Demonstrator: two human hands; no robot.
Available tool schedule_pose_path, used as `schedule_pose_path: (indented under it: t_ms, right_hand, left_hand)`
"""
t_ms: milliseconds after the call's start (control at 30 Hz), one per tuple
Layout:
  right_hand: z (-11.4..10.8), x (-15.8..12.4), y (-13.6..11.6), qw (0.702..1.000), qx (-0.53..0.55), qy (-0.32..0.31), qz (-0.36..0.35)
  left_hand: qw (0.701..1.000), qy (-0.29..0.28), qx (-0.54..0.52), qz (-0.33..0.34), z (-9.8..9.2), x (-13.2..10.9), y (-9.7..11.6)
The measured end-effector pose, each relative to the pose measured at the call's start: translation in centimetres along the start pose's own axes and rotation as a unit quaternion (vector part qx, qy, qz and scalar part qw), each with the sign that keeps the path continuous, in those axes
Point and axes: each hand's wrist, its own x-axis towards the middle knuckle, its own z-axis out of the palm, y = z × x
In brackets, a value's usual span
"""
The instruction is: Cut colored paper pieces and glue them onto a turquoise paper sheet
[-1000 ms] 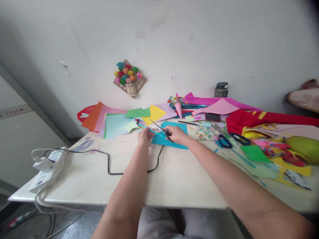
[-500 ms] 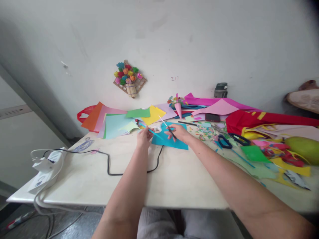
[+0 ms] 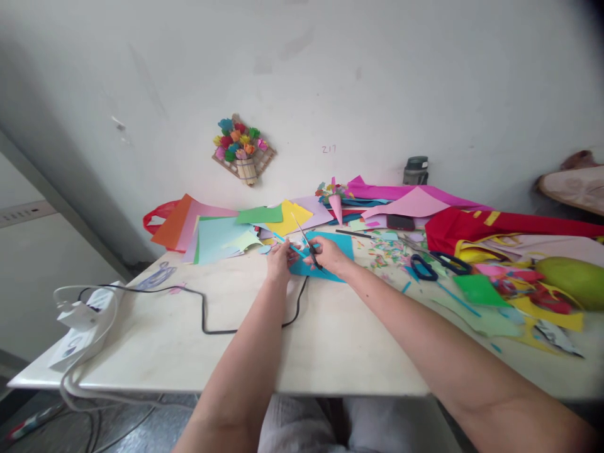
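Observation:
My left hand (image 3: 280,257) is closed on a narrow strip of blue paper (image 3: 293,248), which slants down to the right between my hands. My right hand (image 3: 325,254) grips a pair of scissors (image 3: 306,242) with dark handles, the thin blades pointing up and to the left. The blades are close to the strip; whether they touch it I cannot tell. Beneath both hands lies a blue paper sheet (image 3: 346,246) on the white table. A black cable (image 3: 301,302) runs from under this sheet toward the left.
Coloured paper sheets (image 3: 218,236) spread along the back left. To the right are small paper scraps (image 3: 384,255), dark-blue-handled scissors (image 3: 423,267), a phone (image 3: 400,222) and a green mango-like fruit (image 3: 570,283). A power strip (image 3: 85,336) stands at the left edge.
My hands have come closer together, the left shifting right and the right shifting slightly left. The scissors now point more steeply up and left, nearer the blue strip.

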Motion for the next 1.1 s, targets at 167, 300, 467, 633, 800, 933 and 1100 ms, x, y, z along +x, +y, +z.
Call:
schedule_pose_path:
  t_ms: [167,300,467,633,800,933,1100]
  right_hand:
    - [0.0,-0.1,0.0,1.000,0.001,-0.009,0.022]
    - [-0.3,-0.2,-0.1,0.999,0.002,-0.013,0.038]
    - [-0.5,-0.1,0.0,1.000,0.013,0.020,0.019]
    - [-0.2,0.2,0.0,0.994,0.036,0.100,0.010]
    - [-0.2,0.0,-0.2,0.994,0.054,0.098,0.016]
    - [-0.1,-0.1,-0.2,0.994,0.047,0.094,0.028]
    - [-0.1,0.2,0.2,0.993,0.051,0.111,0.007]
  left_hand:
    - [0.998,0.057,-0.037,-0.010,-0.6,0.4,0.7]
    - [0.993,0.101,-0.059,-0.015,-1.1,0.5,1.4]
    - [0.993,0.104,-0.059,-0.010,-1.1,0.4,1.4]
    - [0.997,-0.073,0.027,-0.028,0.0,-0.4,0.0]
    - [0.986,-0.155,0.048,-0.040,0.3,-0.8,-0.2]
    - [0.992,-0.123,0.042,-0.011,0.0,-0.8,0.6]
    - [0.985,-0.153,0.084,0.008,1.0,-1.4,0.4]
